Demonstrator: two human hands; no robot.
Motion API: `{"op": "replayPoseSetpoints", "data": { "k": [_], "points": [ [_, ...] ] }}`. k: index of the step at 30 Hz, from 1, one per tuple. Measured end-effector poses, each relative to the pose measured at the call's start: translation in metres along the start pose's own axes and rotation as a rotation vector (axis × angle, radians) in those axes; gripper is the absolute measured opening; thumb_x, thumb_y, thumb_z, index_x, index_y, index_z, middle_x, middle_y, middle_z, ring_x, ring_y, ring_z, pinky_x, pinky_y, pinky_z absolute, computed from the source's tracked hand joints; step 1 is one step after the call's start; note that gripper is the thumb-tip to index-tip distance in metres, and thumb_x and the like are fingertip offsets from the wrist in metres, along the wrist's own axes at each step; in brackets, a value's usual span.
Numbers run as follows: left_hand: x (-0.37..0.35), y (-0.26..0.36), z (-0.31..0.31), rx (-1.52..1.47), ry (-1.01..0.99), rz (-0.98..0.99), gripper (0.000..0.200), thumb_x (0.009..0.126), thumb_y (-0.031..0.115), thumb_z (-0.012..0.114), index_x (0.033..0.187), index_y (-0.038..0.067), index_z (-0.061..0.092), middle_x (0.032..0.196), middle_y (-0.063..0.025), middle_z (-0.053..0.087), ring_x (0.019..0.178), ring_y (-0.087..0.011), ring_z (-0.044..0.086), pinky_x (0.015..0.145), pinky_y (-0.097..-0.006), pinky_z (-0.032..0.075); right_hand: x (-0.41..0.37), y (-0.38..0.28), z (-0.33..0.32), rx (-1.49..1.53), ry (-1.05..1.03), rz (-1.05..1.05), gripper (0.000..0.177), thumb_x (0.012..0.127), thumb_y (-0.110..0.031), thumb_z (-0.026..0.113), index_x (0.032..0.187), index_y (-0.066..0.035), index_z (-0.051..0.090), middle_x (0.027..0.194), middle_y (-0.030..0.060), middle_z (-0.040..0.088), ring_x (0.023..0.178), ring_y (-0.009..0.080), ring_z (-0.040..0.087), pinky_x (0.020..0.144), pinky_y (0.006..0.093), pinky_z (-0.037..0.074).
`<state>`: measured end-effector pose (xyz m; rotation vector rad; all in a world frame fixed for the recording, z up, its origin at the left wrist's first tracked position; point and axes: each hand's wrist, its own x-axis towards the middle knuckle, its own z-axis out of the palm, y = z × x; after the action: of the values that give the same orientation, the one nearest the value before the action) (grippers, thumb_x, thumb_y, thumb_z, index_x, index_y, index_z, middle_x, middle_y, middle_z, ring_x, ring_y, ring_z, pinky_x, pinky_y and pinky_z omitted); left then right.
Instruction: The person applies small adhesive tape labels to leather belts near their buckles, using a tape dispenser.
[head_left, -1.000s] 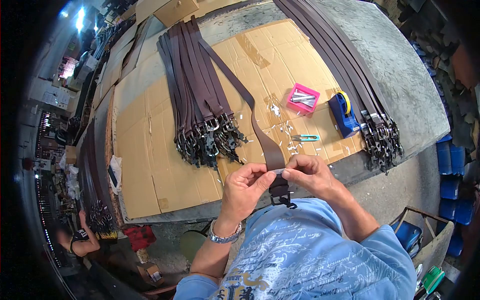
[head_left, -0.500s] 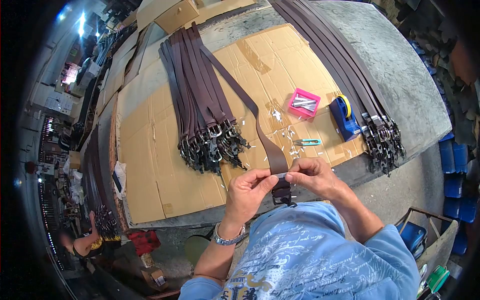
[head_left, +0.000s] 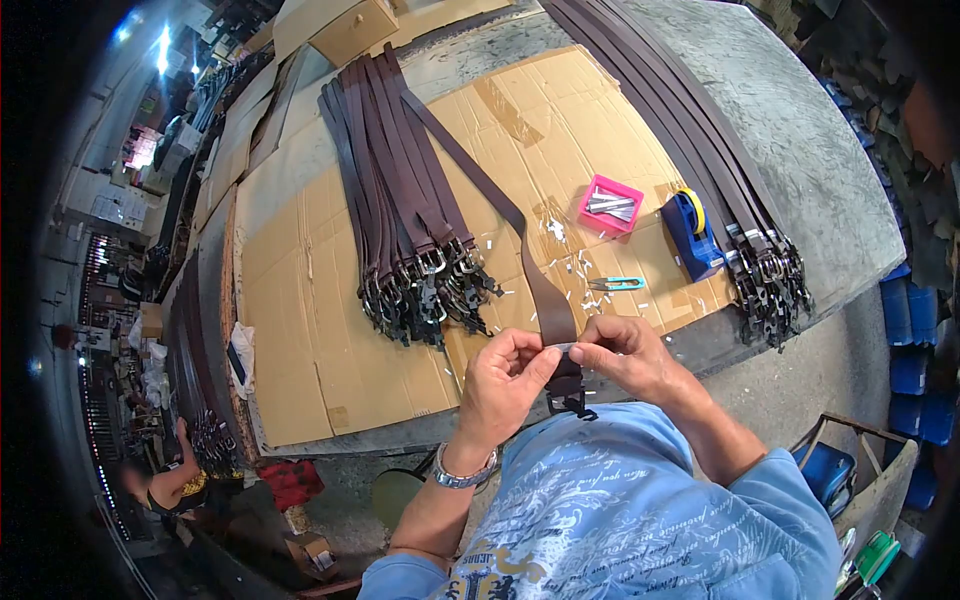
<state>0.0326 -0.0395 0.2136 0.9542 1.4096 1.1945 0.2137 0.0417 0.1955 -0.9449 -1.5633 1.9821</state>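
Note:
A dark brown belt [head_left: 548,298] runs down the table to the front edge, its buckle [head_left: 570,402] hanging close to my shirt. Just above the buckle, a small whitish label strip [head_left: 565,347] lies across the belt. My left hand [head_left: 500,388] pinches the strip's left end and the belt edge between thumb and fingers. On the opposite side my right hand [head_left: 634,362] does the same at the right end. Fingers partly cover the strip, so how far it wraps round the belt cannot be seen.
Bundled buckled belts [head_left: 400,190] lie left, with more belts [head_left: 690,130] at right. A pink box [head_left: 611,207] of strips, a blue tape dispenser [head_left: 692,236] and thread snips [head_left: 616,284] sit on cardboard [head_left: 310,330] among white scraps. A person [head_left: 175,487] stands far left.
Both hands stay at the strip, with only slight finger shifts. The buckle end has tilted a little, and the belt's slack has moved slightly right.

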Motion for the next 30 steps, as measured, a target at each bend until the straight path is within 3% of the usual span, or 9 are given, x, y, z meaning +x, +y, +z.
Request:
{"op": "replayPoseSetpoints", "data": {
  "k": [5,8,13,16,22,25,30],
  "points": [
    [0.0,0.004,0.006,0.024,0.01,0.003,0.011,0.09,0.007,0.067,0.095,0.0,0.059,0.083,-0.001,0.064,0.073,-0.0054,0.059,0.064,-0.0191,0.049,-0.001,0.007,0.003,0.032,0.027,0.018,0.019,0.09,-0.019,0.069,0.082,-0.005,0.059,0.071,-0.0073,0.051,0.067,0.0021,0.043,0.057,0.0217,0.034],
    [0.0,0.006,0.006,0.085,-0.011,0.006,0.011,0.091,0.007,0.066,0.096,0.0,0.06,0.087,-0.0023,0.065,0.076,-0.0056,0.06,0.066,-0.0195,0.05,0.001,0.012,0.006,0.047,0.077,-0.051,0.021,0.087,-0.019,0.068,0.078,-0.003,0.057,0.065,-0.0056,0.048,0.06,0.0022,0.042,0.05,0.0235,0.033],
    [0.002,-0.004,0.004,-0.117,-0.022,-0.067,0.024,0.093,0.02,0.066,0.1,-0.003,0.063,0.082,-0.0012,0.065,0.074,-0.0054,0.058,0.067,-0.0208,0.048,0.001,0.009,0.003,0.136,0.098,-0.034,0.017,0.088,-0.018,0.065,0.081,-0.005,0.056,0.067,-0.0081,0.046,0.061,0.001,0.041,0.05,0.0216,0.031],
    [0.001,-0.008,-0.002,-0.019,-0.105,-0.035,0.027,0.094,0.024,0.065,0.098,-0.003,0.065,0.08,0.0003,0.064,0.071,-0.0049,0.055,0.064,-0.0204,0.046,0.002,0.008,0.003,0.159,0.101,-0.04,0.018,0.088,-0.017,0.065,0.079,-0.004,0.055,0.066,-0.0081,0.046,0.061,0.0009,0.04,0.05,0.0216,0.031],
    [-0.002,0.003,0.001,0.143,-0.03,-0.039,0.026,0.093,0.024,0.066,0.089,-0.001,0.068,0.073,0.0022,0.063,0.067,-0.0038,0.053,0.059,-0.0213,0.042,-0.002,0.002,0.0,-0.005,0.022,0.005,0.02,0.089,-0.02,0.065,0.083,-0.001,0.061,0.069,-0.0056,0.052,0.064,0.0028,0.044,0.053,0.023,0.035],
    [-0.002,0.001,0.0,0.104,-0.001,-0.009,0.025,0.093,0.023,0.067,0.089,-0.001,0.068,0.072,0.0026,0.063,0.066,-0.0036,0.052,0.059,-0.0216,0.042,-0.004,0.001,0.0,0.111,-0.011,-0.029,0.022,0.092,-0.022,0.064,0.089,0.0,0.065,0.074,-0.0032,0.057,0.068,0.0042,0.048,0.057,0.0243,0.039],
    [-0.001,-0.003,-0.001,0.09,-0.013,-0.035,0.018,0.093,0.018,0.066,0.091,0.0,0.068,0.079,0.0028,0.064,0.069,-0.0021,0.053,0.062,-0.0182,0.041,-0.001,0.012,-0.006,0.051,-0.032,-0.044,0.024,0.093,-0.024,0.063,0.091,0.0,0.066,0.077,-0.0021,0.06,0.071,0.0048,0.049,0.06,0.0251,0.041]
  ]
}}
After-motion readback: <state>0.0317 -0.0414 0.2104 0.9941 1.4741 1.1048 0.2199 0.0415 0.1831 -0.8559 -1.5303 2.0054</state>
